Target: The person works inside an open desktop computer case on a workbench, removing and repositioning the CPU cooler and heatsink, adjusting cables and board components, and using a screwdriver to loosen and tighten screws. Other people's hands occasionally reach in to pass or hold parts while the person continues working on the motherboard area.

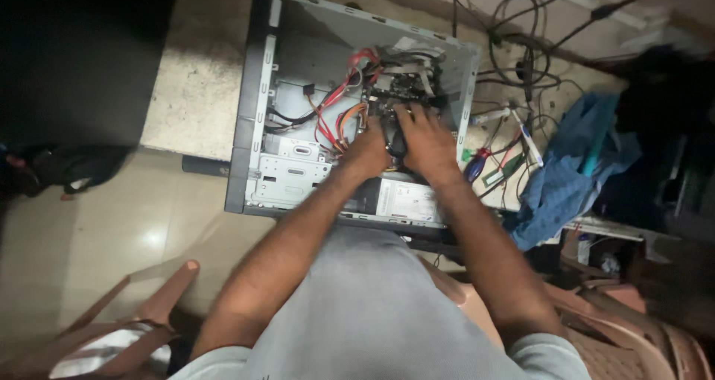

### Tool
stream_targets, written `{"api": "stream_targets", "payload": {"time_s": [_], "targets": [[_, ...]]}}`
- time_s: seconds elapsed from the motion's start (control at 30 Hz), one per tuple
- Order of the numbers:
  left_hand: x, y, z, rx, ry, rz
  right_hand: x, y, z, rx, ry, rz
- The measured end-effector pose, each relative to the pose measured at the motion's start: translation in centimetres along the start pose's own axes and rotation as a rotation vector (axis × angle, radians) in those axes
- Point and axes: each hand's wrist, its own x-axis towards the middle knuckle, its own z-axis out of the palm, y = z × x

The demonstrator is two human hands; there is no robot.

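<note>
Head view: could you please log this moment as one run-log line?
left hand: inside open computer case, by red and orange cables | right hand: on motherboard area | screwdriver: outside case, right

Both hands, left hand (370, 150) and right hand (426, 138), reach inside open computer case (262, 112)

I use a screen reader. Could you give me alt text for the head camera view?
Both hands, left hand and right hand, reach into an open computer case lying on its side among red and orange wires. A blue cloth and loose cables lie beside it.
</note>
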Motion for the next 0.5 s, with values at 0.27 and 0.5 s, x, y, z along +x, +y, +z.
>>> {"api": "stream_targets", "payload": {"time_s": [0.27,0.5], "targets": [[-0.6,-1.6,0.4,-0.062,-0.182,0.05,-0.4,-0.7,0.7,0.12,-0.083,0.041],[-2.7,-1.2,1.1,-0.093,-0.345,0.003,-0.3,0.5,3.5,0.122,0.007,-0.048]]}}
